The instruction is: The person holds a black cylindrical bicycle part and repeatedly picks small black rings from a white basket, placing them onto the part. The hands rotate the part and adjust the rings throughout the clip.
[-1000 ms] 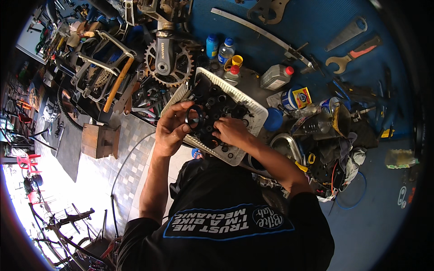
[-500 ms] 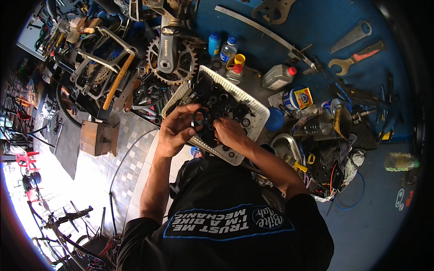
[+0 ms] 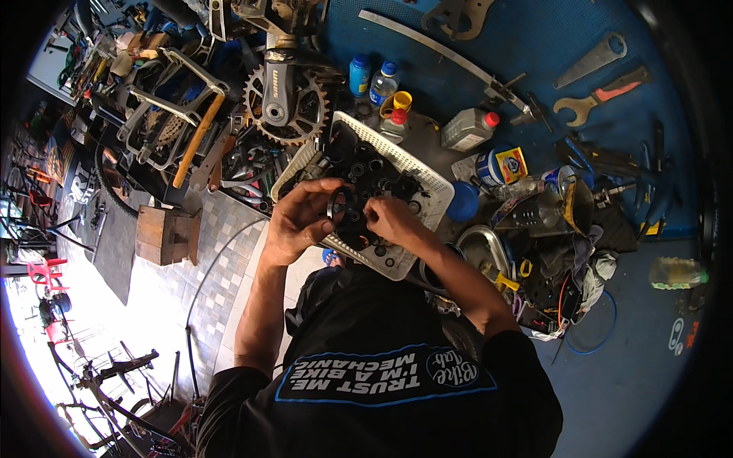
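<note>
Black ring (image 3: 330, 204) in the left hand (image 3: 296, 223) has shifted slightly rightward.

Black short-sleeved shirt (image 3: 382, 431) with blue-bordered print (image 3: 385, 376)

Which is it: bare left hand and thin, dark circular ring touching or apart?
Touching. The head view shows the left hand holding the dark ring between thumb and fingers.

L hand (image 3: 294, 225) w/ thumb (image 3: 317, 230) & fingers (image 3: 313, 189) in a C, R hand (image 3: 393, 221) nr it, fingers curled, forearm (image 3: 460, 273) aslant
</note>
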`<state>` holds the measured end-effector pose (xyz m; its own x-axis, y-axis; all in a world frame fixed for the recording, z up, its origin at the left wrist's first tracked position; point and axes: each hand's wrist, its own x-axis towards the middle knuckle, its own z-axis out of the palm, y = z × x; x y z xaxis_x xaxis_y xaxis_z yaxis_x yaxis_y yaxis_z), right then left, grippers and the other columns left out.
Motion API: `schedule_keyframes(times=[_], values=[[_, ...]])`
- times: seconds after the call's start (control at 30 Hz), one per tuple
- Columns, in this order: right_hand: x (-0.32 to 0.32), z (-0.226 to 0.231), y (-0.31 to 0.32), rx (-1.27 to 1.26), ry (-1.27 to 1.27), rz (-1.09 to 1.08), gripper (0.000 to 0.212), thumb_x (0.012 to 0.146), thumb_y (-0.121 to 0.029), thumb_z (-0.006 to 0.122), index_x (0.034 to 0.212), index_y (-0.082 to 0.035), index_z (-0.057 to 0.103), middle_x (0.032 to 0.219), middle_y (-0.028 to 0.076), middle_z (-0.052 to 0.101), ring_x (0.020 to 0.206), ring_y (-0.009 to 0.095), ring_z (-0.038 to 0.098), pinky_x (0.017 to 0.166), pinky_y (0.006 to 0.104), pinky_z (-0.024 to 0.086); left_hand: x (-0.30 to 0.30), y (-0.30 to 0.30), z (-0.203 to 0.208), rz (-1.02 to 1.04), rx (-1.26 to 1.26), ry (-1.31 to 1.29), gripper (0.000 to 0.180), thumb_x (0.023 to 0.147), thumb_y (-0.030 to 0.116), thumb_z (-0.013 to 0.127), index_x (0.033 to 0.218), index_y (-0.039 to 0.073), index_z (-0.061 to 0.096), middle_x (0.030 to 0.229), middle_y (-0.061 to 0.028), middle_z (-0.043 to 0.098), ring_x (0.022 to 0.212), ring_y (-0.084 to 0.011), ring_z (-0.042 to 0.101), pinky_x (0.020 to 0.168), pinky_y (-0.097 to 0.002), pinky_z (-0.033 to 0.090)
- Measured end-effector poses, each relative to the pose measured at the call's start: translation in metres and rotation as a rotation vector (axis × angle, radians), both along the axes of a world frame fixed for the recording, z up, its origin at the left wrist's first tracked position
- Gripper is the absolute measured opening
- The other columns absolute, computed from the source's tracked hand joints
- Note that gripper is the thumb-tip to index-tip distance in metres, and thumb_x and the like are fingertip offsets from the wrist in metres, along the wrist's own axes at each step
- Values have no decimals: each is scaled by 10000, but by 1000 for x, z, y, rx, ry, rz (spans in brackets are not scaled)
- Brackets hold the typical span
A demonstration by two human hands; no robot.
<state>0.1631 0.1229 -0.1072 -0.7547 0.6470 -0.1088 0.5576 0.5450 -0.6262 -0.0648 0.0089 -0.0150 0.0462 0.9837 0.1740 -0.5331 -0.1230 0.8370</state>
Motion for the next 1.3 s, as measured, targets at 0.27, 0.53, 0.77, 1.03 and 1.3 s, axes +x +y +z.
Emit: schedule_keyframes(times=[0.27, 0.53, 0.77, 1.03, 1.3], values=[[12, 142, 1, 73, 521, 86, 214, 839, -16, 790, 1021, -55, 684, 970, 76, 723, 898, 250, 714, 778, 363, 583, 1, 5, -2, -38, -11, -45, 624, 936, 64, 777, 1493, -15, 508, 1423, -148, 611, 1314, -228, 606, 1068, -380, 518], [4, 165, 17, 341, 532, 477, 283, 792, 16, 822, 1016, -107, 703, 978, 14, 691, 866, 226, 674, 754, 353, 589, 4, 15, 19, -172, -22, -4, 628, 936, 68, 768, 1495, -34, 501, 1438, -135, 597, 1331, -231, 597, 1074, -369, 534], [3, 180, 20, 375, 431, 535, 378, 836, -92, 833, 1168, -180, 677, 951, -21, 651, 842, 208, 665, 685, 367, 603, 1, 18, 24, -213, -15, 40, 641, 916, 35, 776, 1486, -58, 497, 1480, -143, 578, 1335, -222, 595, 1051, -343, 542], [4, 191, 24, 424, 444, 572, 355, 853, -110, 830, 1172, -174, 689, 949, -35, 673, 807, 203, 660, 659, 356, 593, 1, 22, 24, -227, -11, 14, 636, 913, 13, 757, 1488, -60, 495, 1487, -146, 573, 1349, -237, 595, 1065, -356, 542], [9, 189, 23, 478, 447, 516, 414, 887, -119, 791, 1283, -213, 710, 926, -64, 715, 727, 175, 642, 639, 331, 587, 3, 24, 27, -224, -10, -43, 631, 917, 11, 732, 1493, -64, 485, 1443, -149, 593, 1328, -239, 602, 1097, -370, 515]])
